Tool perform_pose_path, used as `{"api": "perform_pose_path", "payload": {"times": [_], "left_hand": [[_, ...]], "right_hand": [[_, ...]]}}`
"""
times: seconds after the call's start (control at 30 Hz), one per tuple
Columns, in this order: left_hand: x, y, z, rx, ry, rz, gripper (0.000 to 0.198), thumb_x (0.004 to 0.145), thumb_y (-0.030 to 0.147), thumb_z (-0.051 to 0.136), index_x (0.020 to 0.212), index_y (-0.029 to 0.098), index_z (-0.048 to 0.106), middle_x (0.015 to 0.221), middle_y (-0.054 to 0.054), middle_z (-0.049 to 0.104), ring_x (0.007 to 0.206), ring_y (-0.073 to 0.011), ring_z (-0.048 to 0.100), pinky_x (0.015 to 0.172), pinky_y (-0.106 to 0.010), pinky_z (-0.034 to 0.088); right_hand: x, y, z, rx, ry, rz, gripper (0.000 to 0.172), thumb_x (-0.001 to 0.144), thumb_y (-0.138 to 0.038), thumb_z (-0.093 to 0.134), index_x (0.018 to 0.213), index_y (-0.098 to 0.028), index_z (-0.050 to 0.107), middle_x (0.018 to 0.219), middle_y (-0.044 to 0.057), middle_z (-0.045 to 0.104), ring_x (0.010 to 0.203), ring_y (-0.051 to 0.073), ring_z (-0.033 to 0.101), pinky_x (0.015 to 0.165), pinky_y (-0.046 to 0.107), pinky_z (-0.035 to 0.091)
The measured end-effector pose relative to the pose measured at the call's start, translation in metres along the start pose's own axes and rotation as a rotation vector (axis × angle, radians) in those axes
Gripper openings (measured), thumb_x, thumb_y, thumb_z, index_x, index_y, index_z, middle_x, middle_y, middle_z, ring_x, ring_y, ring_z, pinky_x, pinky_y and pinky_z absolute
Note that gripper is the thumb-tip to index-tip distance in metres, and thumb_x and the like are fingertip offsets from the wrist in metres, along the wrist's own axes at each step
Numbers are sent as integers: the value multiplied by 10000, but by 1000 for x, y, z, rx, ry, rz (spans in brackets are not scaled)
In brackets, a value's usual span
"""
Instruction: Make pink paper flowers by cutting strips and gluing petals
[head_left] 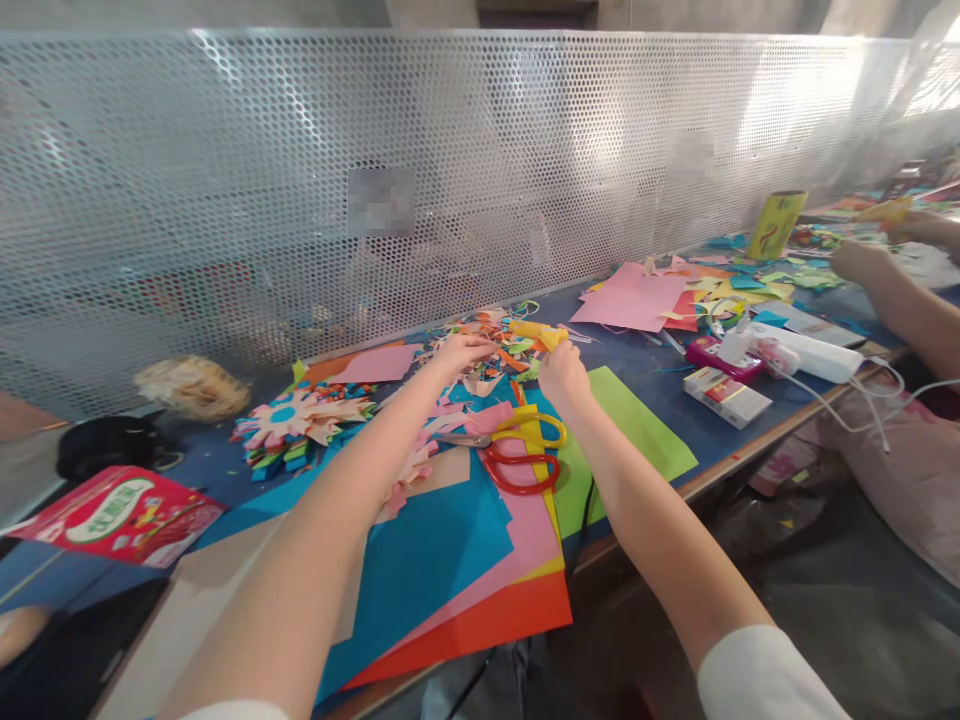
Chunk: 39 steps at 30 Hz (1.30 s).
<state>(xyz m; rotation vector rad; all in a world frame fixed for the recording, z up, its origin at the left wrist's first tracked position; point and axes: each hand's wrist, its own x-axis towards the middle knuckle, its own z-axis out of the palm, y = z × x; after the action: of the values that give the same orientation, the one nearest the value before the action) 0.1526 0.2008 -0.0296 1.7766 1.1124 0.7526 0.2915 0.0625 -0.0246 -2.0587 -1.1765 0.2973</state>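
Observation:
My right hand (564,374) is closed round the handle of a yellow glue gun (537,333), whose nozzle points left over a heap of coloured paper scraps (495,345). My left hand (463,352) reaches into that heap with its fingers pinched on a small paper piece I cannot make out. Just below my hands lie two pairs of scissors, one yellow (534,430) and one red (521,472), on a stack of coloured sheets (450,570).
A paper flower (300,418) lies at left, a red box (112,515) nearer the left edge. A green sheet (637,430) and a pink sheet (634,298) lie right. Another person's hand (859,262) works at far right near a small carton (726,395) and white cables. A perforated metal screen (450,170) backs the table.

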Motion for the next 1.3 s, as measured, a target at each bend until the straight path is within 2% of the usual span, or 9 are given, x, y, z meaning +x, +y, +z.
{"api": "perform_pose_path", "payload": {"times": [0.17,0.43,0.73,0.83,1.07,1.17,1.3], "left_hand": [[-4,-3,-5,6,44,-42,532,469,568,728,812,163,697,785,-86,710,751,-222,661,491,-237,409],[-5,-1,-8,84,178,15,345,575,454,703,765,167,710,758,-80,714,779,-230,660,522,-242,428],[-3,1,11,109,128,27,283,658,440,624,769,193,708,751,-60,719,764,-214,670,514,-229,437],[-2,1,14,79,115,38,288,677,437,602,768,185,707,838,-64,724,799,-211,671,527,-222,453],[-8,14,18,-45,132,89,429,726,508,565,980,182,681,1102,-58,672,900,-193,655,547,-202,479],[-7,17,22,-55,168,86,452,745,512,553,1021,171,663,1088,-66,675,870,-181,661,539,-200,483],[-2,16,25,9,228,100,413,772,449,540,1042,156,651,1022,-79,694,826,-169,663,542,-206,485]], "right_hand": [[0,-2,-5,38,-1,26,250,883,-215,328,1059,-81,445,1112,210,534,928,253,609,764,348,482],[0,-4,-11,96,-24,54,251,881,-210,333,1053,-76,456,1112,208,538,959,257,597,807,358,465],[2,-5,-10,134,-45,63,264,875,-192,342,1061,-68,482,1087,203,565,998,257,592,812,349,476],[3,-5,-8,143,-39,66,258,869,-185,344,1055,-81,491,1070,197,575,997,257,593,804,359,485],[3,-5,-5,160,-28,55,243,854,-184,356,1027,-100,504,1046,180,583,988,257,596,811,359,483],[3,-4,-5,164,-23,45,236,848,-181,358,1004,-95,513,1012,184,588,954,263,606,788,364,490],[3,-3,-4,173,-7,31,206,834,-171,377,974,-133,523,939,139,602,912,245,614,781,355,496]]}}
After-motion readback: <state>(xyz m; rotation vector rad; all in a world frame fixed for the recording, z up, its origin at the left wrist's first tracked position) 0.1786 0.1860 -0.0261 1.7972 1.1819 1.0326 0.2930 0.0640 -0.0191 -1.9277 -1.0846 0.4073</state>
